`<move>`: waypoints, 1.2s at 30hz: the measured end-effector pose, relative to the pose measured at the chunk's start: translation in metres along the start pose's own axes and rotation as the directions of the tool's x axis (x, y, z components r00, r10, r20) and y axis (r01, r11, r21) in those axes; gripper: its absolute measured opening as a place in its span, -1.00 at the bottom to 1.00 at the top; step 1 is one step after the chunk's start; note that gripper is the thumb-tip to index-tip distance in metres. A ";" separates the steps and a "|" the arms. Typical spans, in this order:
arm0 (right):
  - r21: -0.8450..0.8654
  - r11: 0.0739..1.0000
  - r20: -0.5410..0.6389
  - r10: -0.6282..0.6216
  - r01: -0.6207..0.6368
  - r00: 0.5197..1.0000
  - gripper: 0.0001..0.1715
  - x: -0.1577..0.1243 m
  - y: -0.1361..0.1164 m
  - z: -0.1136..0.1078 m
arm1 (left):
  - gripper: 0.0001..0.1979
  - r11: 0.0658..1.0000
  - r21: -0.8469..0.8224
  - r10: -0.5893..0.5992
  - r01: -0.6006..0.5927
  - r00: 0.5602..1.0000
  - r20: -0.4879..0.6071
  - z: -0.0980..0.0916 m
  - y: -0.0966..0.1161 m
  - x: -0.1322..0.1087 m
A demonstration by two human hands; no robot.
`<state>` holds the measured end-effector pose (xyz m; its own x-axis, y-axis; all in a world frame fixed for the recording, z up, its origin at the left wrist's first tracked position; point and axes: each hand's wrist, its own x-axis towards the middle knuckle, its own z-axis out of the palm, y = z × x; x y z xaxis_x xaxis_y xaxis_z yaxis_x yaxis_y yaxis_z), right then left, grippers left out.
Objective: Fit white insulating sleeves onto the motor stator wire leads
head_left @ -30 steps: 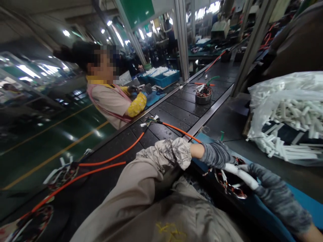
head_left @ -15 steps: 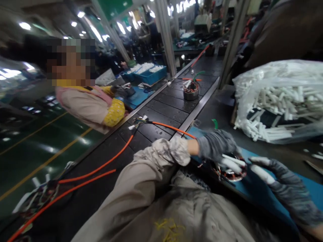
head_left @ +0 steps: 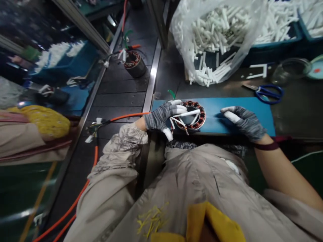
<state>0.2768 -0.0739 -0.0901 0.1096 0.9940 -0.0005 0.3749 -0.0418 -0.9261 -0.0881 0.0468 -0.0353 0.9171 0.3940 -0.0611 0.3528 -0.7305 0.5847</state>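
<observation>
A round motor stator (head_left: 201, 121) with copper windings lies on the blue mat (head_left: 214, 106). White sleeves (head_left: 190, 113) and lead ends lie across its opening and hang over its near left side. My left hand (head_left: 163, 116), in a grey glove with white fingertips, rests at the stator's left edge. Its fingers stretch over the rim and the thumb stands apart. To the right, over the mat and apart from the stator, my right hand (head_left: 246, 121) is open in a matching glove, fingers extended and nothing visible in them.
Behind the mat stands a clear bag (head_left: 181, 33) of white tubes, with blue bins (head_left: 280, 45) beside it. Blue-handled scissors (head_left: 270, 94) touch the mat's far right corner. Left, a conveyor (head_left: 113, 90) carries another stator (head_left: 136, 67) and an orange cable (head_left: 126, 116). A co-worker's yellow sleeve (head_left: 47, 121) is beyond.
My view has swung down and to the right, bringing the scissors and bins into sight. My right hand is now farther from the stator; my left hand stays beside it.
</observation>
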 end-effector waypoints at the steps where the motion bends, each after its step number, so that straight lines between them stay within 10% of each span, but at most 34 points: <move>1: 0.005 1.000 0.006 -0.016 0.016 1.000 -0.63 0.000 0.001 0.000 | 0.15 1.000 -0.018 -0.002 0.002 1.000 0.003 -0.001 -0.001 -0.001; 15: -0.075 0.992 0.045 -0.099 0.103 0.994 -0.56 -0.017 0.014 -0.002 | -0.22 0.989 0.093 0.123 -0.114 0.988 -0.098 0.011 -0.010 0.002; 24: -0.264 0.951 -0.014 -0.173 0.163 0.985 -0.54 -0.006 0.009 -0.027 | -0.65 0.883 0.460 0.041 0.090 0.963 -0.268 0.036 0.025 -0.006; 29: -0.511 0.808 -0.029 -0.356 0.293 0.934 -0.39 0.059 -0.030 -0.018 | -0.41 0.799 0.544 -0.014 0.258 0.911 -0.411 0.051 0.053 0.024; 36: -0.794 0.589 -0.024 -0.278 0.151 0.960 -0.36 0.212 -0.123 0.023 | -0.44 0.806 0.432 -0.171 0.406 0.857 -0.486 0.050 0.055 0.059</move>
<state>0.2330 0.1446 0.0152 0.0229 0.9636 0.2664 0.9681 0.0452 -0.2465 -0.0055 0.0020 -0.0469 0.6354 0.7337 0.2410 0.7363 -0.6696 0.0972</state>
